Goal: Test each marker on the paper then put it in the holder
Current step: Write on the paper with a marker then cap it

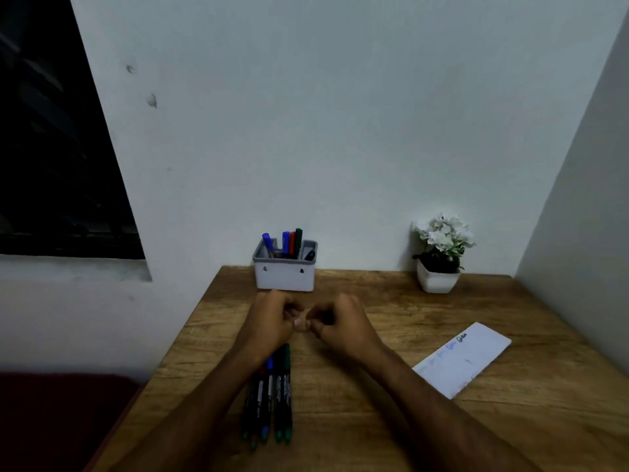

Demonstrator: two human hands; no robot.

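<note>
Both my hands hover over the middle of the wooden desk (357,420), knuckles facing each other and thumbs touching. My left hand (270,318) and my right hand (340,321) have their fingers curled in, and I see no marker in either. Several markers (272,393) lie side by side on the desk under my left forearm, caps toward me. The white holder (284,279) stands at the back against the wall, just beyond my hands, with several markers (291,241) upright in it. A white paper (463,361) with a few scribbles along its far edge lies to the right.
A small white pot with white flowers (440,253) stands at the back right of the desk. Walls close in behind and on the right. A dark window (51,148) is at the left, and the desk's left edge drops off past the markers.
</note>
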